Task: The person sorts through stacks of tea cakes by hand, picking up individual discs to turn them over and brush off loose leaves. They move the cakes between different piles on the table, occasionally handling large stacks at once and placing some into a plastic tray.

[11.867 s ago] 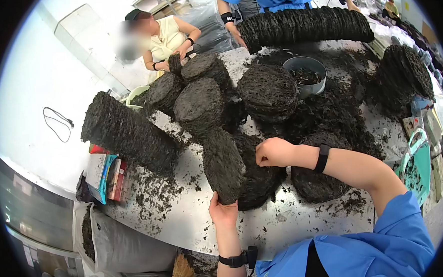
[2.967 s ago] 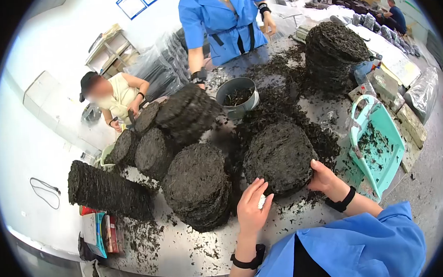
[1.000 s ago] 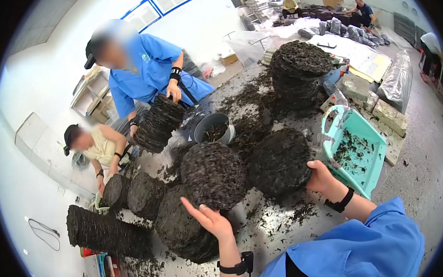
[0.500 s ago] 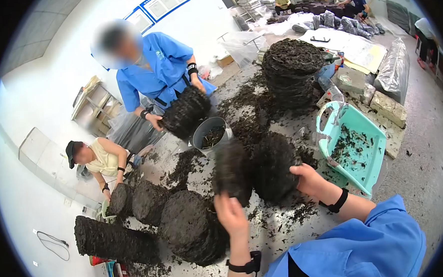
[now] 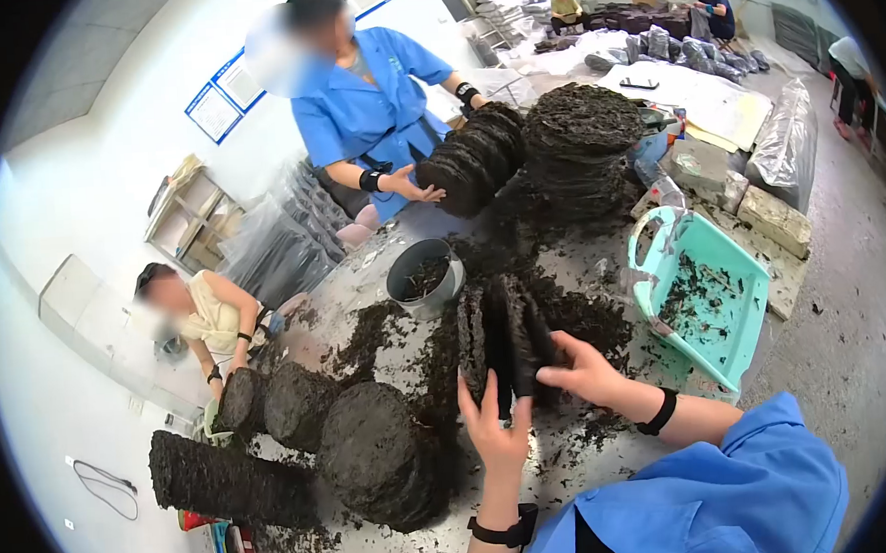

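Observation:
My left hand [image 5: 495,429] grips the lower edge of a dark, round, pressed cake [image 5: 473,340] that looks like dried seaweed. My right hand [image 5: 593,371] has its thumb and fingers closed on a second such cake [image 5: 526,332]. Both cakes stand nearly edge-on, side by side, with a dark narrow gap between them, above the table [image 5: 563,470]. Left of my hands lies a thick stack of the same cakes [image 5: 377,455], its round face showing. Loose dark flakes [image 5: 595,314] are strewn beneath and around.
A grey bucket [image 5: 426,277] stands behind the cakes, and a teal basket [image 5: 710,303] with flakes is at right. More stacks [image 5: 582,149] stand farther back and at left [image 5: 228,483]. One person opposite holds a stack [image 5: 472,160]; another works at left [image 5: 220,318].
The two cakes have turned from face-on to nearly edge-on, and my hands have come closer together. The person opposite has moved a stack rightward, beside the tall stack.

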`<state>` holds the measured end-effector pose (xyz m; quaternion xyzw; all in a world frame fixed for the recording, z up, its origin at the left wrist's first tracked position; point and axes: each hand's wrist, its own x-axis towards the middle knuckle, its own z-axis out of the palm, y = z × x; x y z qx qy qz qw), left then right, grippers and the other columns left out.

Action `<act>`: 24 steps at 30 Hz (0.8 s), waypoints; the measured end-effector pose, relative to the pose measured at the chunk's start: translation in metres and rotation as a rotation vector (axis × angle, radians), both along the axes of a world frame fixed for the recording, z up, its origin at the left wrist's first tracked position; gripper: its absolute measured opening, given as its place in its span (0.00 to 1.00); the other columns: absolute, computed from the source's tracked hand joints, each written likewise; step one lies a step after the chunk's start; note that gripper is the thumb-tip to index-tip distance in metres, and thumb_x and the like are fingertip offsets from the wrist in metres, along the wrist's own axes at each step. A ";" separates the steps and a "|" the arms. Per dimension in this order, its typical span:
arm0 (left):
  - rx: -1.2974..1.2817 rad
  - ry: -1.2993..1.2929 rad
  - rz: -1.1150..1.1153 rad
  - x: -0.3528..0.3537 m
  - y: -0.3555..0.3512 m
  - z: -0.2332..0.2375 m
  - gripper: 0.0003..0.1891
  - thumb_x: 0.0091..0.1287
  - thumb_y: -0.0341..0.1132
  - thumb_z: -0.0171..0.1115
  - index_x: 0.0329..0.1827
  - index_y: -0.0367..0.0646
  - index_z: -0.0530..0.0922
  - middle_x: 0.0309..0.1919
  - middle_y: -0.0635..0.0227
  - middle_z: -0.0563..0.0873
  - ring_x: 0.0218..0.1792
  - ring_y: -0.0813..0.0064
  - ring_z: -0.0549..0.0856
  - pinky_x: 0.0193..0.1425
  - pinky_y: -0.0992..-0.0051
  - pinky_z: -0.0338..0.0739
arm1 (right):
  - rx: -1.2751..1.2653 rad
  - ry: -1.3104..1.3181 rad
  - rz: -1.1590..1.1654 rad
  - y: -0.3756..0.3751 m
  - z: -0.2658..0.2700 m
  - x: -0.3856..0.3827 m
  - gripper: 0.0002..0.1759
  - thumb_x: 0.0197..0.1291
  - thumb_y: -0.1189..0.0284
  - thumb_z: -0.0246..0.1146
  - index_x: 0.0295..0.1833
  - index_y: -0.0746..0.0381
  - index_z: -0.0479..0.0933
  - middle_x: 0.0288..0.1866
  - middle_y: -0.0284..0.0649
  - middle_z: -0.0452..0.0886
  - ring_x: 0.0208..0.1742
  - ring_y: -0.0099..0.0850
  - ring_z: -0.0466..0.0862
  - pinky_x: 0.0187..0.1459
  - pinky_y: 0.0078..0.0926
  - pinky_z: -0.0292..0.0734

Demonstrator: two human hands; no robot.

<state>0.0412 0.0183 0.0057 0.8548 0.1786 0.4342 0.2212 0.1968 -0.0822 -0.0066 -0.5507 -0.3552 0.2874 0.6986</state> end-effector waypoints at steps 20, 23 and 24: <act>-1.075 -0.831 -0.127 -0.020 0.046 -0.041 0.14 0.74 0.31 0.55 0.61 0.39 0.74 0.54 0.65 0.82 0.53 0.74 0.81 0.57 0.70 0.77 | 0.412 0.806 -0.169 -0.042 0.009 0.090 0.23 0.61 0.63 0.55 0.56 0.66 0.75 0.51 0.45 0.83 0.52 0.40 0.83 0.56 0.42 0.77; -1.297 -0.751 -0.153 -0.010 0.032 -0.035 0.13 0.73 0.30 0.56 0.58 0.40 0.74 0.51 0.66 0.83 0.52 0.73 0.82 0.58 0.68 0.78 | 0.100 0.929 -0.178 -0.026 -0.019 0.072 0.21 0.57 0.65 0.61 0.57 0.60 0.76 0.50 0.42 0.83 0.51 0.39 0.82 0.56 0.41 0.76; -1.335 -0.724 -0.047 -0.004 0.025 -0.029 0.16 0.74 0.30 0.55 0.62 0.40 0.72 0.54 0.64 0.81 0.54 0.71 0.81 0.59 0.67 0.78 | 0.007 0.811 -0.182 -0.016 -0.022 0.060 0.26 0.58 0.65 0.61 0.62 0.60 0.73 0.56 0.43 0.80 0.54 0.38 0.80 0.57 0.39 0.75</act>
